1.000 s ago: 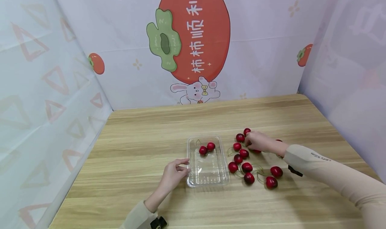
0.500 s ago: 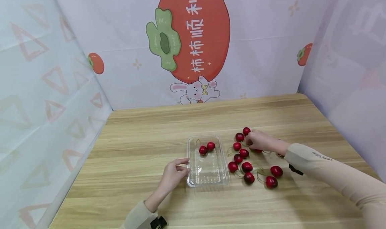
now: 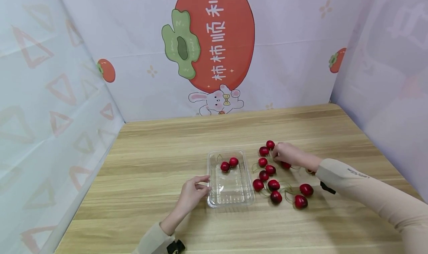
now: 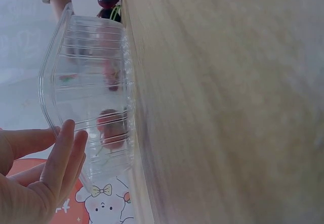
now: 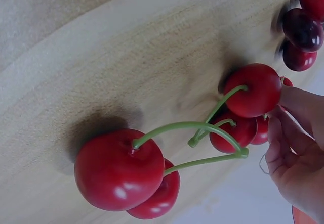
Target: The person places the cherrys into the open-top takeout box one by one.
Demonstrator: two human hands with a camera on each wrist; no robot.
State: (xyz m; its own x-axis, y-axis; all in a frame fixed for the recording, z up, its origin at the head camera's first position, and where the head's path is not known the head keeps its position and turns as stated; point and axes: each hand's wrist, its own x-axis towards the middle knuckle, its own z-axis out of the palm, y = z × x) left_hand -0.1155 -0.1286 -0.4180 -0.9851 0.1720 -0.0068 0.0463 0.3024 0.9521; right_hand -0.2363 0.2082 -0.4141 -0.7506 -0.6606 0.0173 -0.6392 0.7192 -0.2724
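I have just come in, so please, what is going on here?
A person's left hand touches the edge of a clear plastic box holding two cherries. More cherries lie on the table, to the right of the box. The right hand is among them; whether it grips one is hard to see.

I read 柿柿顺利 in white characters (image 3: 217,42), sideways, running bottom to top on the printed persimmon (image 3: 234,35). Its green calyx (image 3: 192,42): faint script, illegible. Below right of the persimmon: sleeve (image 3: 361,185) lettering, too small to read.
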